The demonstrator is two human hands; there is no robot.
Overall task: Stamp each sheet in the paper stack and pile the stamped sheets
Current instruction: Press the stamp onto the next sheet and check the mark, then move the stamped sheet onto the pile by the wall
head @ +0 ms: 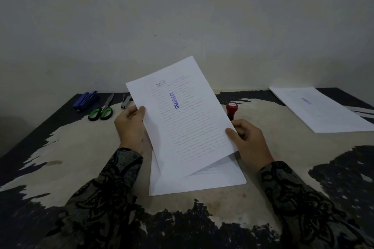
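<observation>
Both grips pinch stamped sheet [182, 119]: left hand [131, 125], right hand [247, 137], lifted above paper stack [218, 180].

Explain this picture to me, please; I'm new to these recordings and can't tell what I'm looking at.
There is no machine here: a person wears a camera on the head, looking forward and down at their own two hands over a worn dark table. The left hand and right hand pinch the side edges of a white printed sheet stamped APPROVED in blue, lifted above the white paper stack. Behind the sheet stands a red-topped rubber stamp. At far right lies a pile of stamped sheets. At far left lie green-handled scissors, a blue stapler and a small metal staple remover.
</observation>
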